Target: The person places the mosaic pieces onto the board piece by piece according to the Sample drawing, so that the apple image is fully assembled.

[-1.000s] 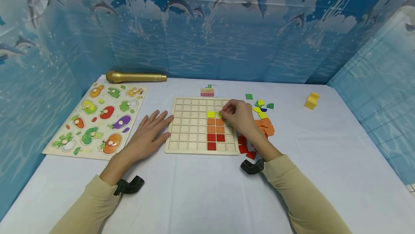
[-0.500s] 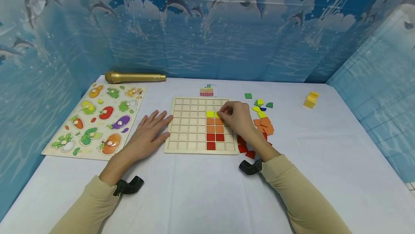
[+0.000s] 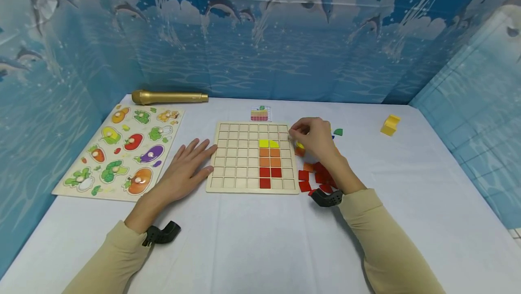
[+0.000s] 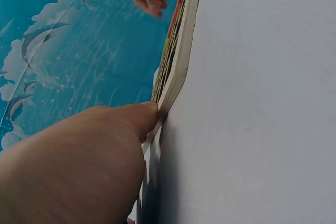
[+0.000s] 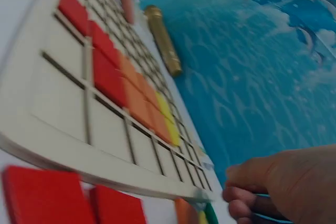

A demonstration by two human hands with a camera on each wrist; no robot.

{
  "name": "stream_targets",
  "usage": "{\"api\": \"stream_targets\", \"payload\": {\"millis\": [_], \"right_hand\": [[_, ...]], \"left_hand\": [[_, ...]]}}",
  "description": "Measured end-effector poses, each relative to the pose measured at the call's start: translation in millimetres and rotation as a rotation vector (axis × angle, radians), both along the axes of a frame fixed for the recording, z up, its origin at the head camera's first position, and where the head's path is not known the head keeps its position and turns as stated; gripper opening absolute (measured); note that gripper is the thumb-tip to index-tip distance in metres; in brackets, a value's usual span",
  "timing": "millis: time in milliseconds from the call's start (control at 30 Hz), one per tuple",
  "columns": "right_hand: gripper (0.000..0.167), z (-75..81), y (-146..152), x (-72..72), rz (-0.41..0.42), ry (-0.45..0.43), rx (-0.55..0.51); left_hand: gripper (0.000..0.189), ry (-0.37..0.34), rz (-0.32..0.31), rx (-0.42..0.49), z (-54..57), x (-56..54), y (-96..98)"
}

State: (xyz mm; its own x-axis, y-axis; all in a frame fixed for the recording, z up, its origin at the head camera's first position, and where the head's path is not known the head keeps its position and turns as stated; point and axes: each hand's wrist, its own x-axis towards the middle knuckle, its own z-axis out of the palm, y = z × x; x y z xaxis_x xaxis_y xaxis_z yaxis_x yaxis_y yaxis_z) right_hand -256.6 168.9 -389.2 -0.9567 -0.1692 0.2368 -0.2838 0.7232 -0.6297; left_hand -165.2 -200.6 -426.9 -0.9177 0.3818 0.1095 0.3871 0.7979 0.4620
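Note:
A wooden grid board [image 3: 236, 158] lies on the white table, with red tiles [image 3: 265, 183], orange tiles [image 3: 270, 153] and two yellow tiles [image 3: 269, 144] set in its cells. The right-hand yellow tile has a cut corner. My left hand [image 3: 183, 174] lies spread at the board's left side; in the left wrist view its thumb [image 4: 144, 119] touches the board's edge. My right hand [image 3: 317, 138] hovers past the upper right corner of the board, fingers loosely bent, over the loose pieces. I see nothing in its fingers in the right wrist view.
Loose red tiles [image 3: 319, 176], with orange, yellow and green pieces, lie right of the board, partly under the right hand. A pattern card [image 3: 261, 113] sits behind the board. Around are a vegetable puzzle [image 3: 118, 154], a gold microphone [image 3: 171, 97] and a yellow block [image 3: 390, 125].
My right hand has let go of the second yellow tile, now flat in its cell, and moved right and slightly away, over the loose pieces. The left hand has stayed still.

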Motion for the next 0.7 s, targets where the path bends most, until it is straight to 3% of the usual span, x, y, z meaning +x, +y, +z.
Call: {"api": "stream_targets", "payload": {"millis": [400,700], "right_hand": [[0.027,15.8,33,-4.8,0.069,-0.28,0.151],[0.02,16.0,32,-6.0,0.103,-0.343,0.171]], "left_hand": [[0.062,-0.001,0.002,-0.002,0.6,0.1,0.9],[0.061,-0.003,0.004,-0.002,0.3,0.5,0.6]]}}
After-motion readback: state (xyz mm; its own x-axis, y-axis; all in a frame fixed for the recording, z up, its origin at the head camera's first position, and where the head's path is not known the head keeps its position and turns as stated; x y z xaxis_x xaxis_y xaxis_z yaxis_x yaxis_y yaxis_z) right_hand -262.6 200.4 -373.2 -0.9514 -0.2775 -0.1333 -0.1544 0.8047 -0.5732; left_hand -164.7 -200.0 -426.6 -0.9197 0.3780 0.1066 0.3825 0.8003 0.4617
